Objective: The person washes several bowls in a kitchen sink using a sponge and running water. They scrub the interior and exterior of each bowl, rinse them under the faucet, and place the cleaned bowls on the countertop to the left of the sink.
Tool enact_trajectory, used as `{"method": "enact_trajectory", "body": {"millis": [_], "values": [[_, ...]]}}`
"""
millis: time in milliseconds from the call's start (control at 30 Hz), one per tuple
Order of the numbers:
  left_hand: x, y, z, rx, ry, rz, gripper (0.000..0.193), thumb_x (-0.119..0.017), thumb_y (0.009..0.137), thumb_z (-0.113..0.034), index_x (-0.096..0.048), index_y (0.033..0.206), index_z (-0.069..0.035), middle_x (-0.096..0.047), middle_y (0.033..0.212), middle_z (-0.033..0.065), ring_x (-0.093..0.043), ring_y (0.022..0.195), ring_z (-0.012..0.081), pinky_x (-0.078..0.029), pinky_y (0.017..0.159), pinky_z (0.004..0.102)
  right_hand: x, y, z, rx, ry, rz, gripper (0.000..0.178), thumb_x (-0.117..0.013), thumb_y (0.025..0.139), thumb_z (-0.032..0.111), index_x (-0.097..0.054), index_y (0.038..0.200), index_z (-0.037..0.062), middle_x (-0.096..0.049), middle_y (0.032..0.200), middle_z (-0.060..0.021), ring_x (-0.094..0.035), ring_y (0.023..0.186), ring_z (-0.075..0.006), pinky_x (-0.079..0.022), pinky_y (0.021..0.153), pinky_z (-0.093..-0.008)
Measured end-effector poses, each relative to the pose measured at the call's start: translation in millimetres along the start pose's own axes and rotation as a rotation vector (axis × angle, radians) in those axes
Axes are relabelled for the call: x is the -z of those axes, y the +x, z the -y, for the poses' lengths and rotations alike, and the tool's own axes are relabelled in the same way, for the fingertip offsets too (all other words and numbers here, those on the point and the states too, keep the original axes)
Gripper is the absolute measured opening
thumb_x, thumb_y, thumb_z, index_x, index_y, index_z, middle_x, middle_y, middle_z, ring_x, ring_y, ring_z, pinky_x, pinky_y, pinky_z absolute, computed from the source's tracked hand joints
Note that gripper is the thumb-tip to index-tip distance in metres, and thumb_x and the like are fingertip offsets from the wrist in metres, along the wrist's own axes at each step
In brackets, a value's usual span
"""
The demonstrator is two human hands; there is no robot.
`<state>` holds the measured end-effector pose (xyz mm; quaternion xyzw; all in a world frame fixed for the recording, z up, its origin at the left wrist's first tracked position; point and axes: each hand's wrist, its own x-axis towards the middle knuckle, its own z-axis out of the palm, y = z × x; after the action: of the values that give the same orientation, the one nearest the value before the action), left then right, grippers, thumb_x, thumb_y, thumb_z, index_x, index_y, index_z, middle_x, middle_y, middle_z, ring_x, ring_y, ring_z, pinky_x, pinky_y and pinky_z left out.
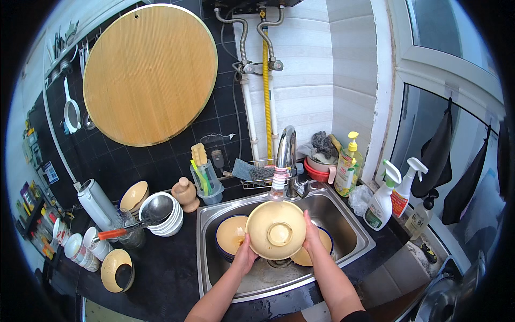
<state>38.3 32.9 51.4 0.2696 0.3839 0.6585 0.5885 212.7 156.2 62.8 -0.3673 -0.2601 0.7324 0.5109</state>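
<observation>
Together, the left hand (245,256) and right hand (311,232) grip opposite sides of a bowl (276,217), base toward the person, over the sink (202,252), below the tap (288,153). Beneath, stacked bowls (228,233) sit near the sink's left edge; beyond its back right corner stands a soap bottle (348,170).

The person's left hand (244,257) and right hand (311,234) are bare, as are both forearms (338,284), which narrow toward the wrists. A black sleeve (356,316) — only its edge in view — covers the right arm higher up.
</observation>
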Motion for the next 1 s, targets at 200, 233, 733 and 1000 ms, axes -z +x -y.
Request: {"method": "enact_trajectory", "body": {"millis": [200,233,733,1000], "values": [[-13,29,-7,-0.123,-0.003,-0.265,0.048,-0.039,0.091,-0.041,-0.047,0.116,0.0,-0.054,0.111,0.0122,-0.054,0.099,0.0201,-0.044,0.084,0.0325,16,14,-23,0.169,-0.322,-0.09,0.04,-0.055,0.084,0.038,-0.056,0.103,0.0019,-0.061,0.093,-0.0073,-0.056,0.08,-0.0151,-0.045,0.07,-0.0284],[-16,33,-7,-0.151,0.052,-0.302,0.048,-0.038,0.092,-0.041,-0.05,0.113,0.0,-0.056,0.108,0.0123,-0.056,0.095,0.02,-0.046,0.082,0.0316,19,17,-27,0.232,-0.421,-0.143,0.038,-0.055,0.085,0.036,-0.057,0.103,0.0021,-0.061,0.092,-0.0068,-0.056,0.081,-0.0145,-0.044,0.071,-0.0273],[-28,40,24,-0.356,0.581,-0.275,0.05,-0.04,0.092,-0.04,-0.061,0.072,0.001,-0.055,0.062,0.0024,-0.047,0.06,0.0091,-0.04,0.057,0.0268,-36,-34,-3,0.944,-1.278,0.396,0.027,-0.057,0.076,0.021,-0.063,0.103,0.0211,-0.053,0.114,-0.0091,-0.044,0.107,-0.0253,-0.035,0.091,-0.0348],[-35,38,16,-0.351,0.448,-0.252,0.049,-0.04,0.092,-0.039,-0.059,0.07,0.001,-0.053,0.063,0.0007,-0.045,0.059,0.0075,-0.039,0.056,0.0253,-9,54,-5,0.504,-1.011,0.336,0.04,-0.036,0.089,0.028,-0.045,0.126,0.0146,-0.037,0.132,-0.0168,-0.03,0.124,-0.0301,-0.024,0.103,-0.035]]}}
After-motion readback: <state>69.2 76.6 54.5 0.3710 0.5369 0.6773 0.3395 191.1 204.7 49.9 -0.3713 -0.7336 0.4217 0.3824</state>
